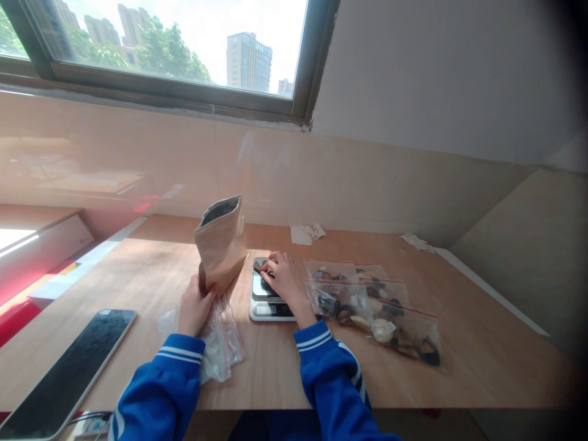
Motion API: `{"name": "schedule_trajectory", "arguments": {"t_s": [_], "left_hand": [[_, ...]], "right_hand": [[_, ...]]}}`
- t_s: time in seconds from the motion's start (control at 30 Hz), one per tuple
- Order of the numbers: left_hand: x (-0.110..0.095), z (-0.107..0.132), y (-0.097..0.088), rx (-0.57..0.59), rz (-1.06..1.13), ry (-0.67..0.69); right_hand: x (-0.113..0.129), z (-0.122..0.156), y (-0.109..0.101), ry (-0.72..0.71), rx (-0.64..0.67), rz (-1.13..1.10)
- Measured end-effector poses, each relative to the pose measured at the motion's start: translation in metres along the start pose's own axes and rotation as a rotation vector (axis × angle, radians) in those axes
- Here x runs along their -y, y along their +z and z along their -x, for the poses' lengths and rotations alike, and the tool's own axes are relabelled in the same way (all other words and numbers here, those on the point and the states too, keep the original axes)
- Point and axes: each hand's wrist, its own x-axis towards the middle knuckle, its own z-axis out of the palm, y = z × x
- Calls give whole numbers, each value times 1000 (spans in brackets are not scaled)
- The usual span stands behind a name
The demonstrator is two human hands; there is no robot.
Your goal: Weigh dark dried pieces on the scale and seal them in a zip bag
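My left hand (197,301) grips the lower part of a brown kraft paper pouch (221,245), which stands tilted with its mouth open and a dark silvery lining showing. Over the pan of a small digital kitchen scale (260,311), my right hand (281,278) has its fingers bent around some dark pieces (267,271); what they are is too small to tell. Clear zip bags (225,343), flat and red-striped, lie beneath and beside my left wrist. Right of the scale are several filled clear zip bags (381,306) holding dark and pale items.
A large phone or tablet (73,367) lies at the table's left, with a white plug block (94,424) by the front edge. Crumpled white paper (307,234) rests near the wall, and more paper scraps (417,242) are at the back right.
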Motion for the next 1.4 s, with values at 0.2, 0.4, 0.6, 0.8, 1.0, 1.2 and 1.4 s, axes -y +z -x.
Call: {"name": "schedule_trajectory", "arguments": {"t_s": [0.2, 0.4, 0.6, 0.8, 1.0, 1.2, 1.4], "left_hand": [[0, 0, 0, -1, -17, 1], [0, -1, 0, -8, -40, 18], [1, 0, 0, -4, -44, 18], [0, 0, 0, -6, -28, 14], [1, 0, 1, -9, -32, 16], [1, 0, 1, -17, -36, 18], [2, 0, 1, -22, -26, 29]], "right_hand": [[-21, 1, -2, 125, -188, -235], [-54, 12, 3, 395, -505, -367], [-69, 12, 21, 524, -652, -538], [-33, 16, 15, 337, -621, -601], [0, 44, 10, 3, -302, -468], [-3, 54, 12, -235, -101, -334], [-2, 57, 8, -330, -4, -242]]}}
